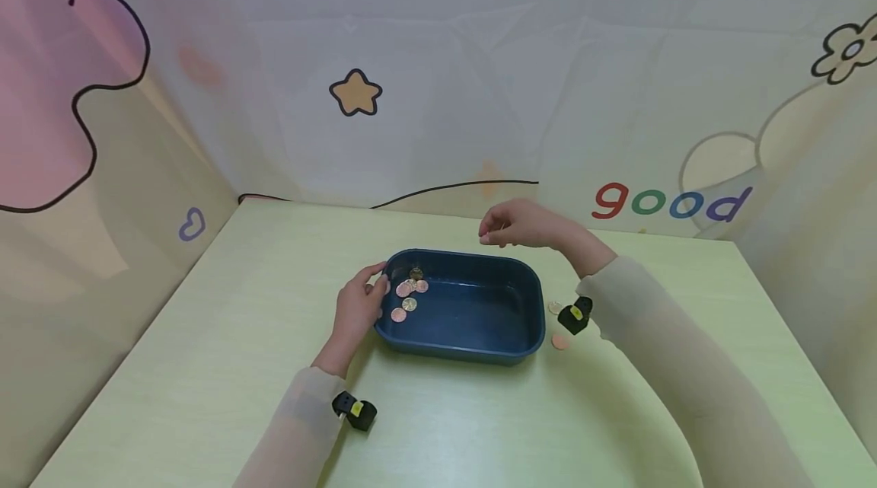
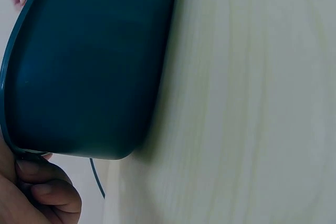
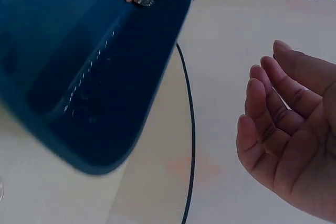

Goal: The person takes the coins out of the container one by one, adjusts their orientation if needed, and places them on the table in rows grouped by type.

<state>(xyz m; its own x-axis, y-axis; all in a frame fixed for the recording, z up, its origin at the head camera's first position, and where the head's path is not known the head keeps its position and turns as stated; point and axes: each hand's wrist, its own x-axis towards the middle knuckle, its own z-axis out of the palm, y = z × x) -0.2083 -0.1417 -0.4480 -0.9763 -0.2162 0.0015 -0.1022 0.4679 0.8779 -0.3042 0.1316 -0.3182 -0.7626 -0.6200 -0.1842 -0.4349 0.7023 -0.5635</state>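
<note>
A dark blue rectangular tub [image 1: 466, 357] with rounded corners stands on the table. My left hand [image 1: 358, 305] grips its left end, with the thumb over the rim and curled fingers outside, as the left wrist view [image 2: 44, 190] shows. Several copper and gold coins [image 1: 409, 304] lie inside at the tub's left end. Beyond the tub's far rim, my right hand [image 1: 517, 223] hovers in the air, its fingers [image 3: 260, 100] loosely bent and nothing visible in the palm. Two coins lie outside the tub on its right: a pale one [image 1: 554, 307] and a copper one [image 1: 559, 341].
The pale wooden table [image 1: 438, 427] extends around the tub. A printed cloth [image 1: 438, 107] with a star, a flower and the word "good" hangs behind and beside it. Small black devices [image 1: 575, 315] are strapped over both sleeves.
</note>
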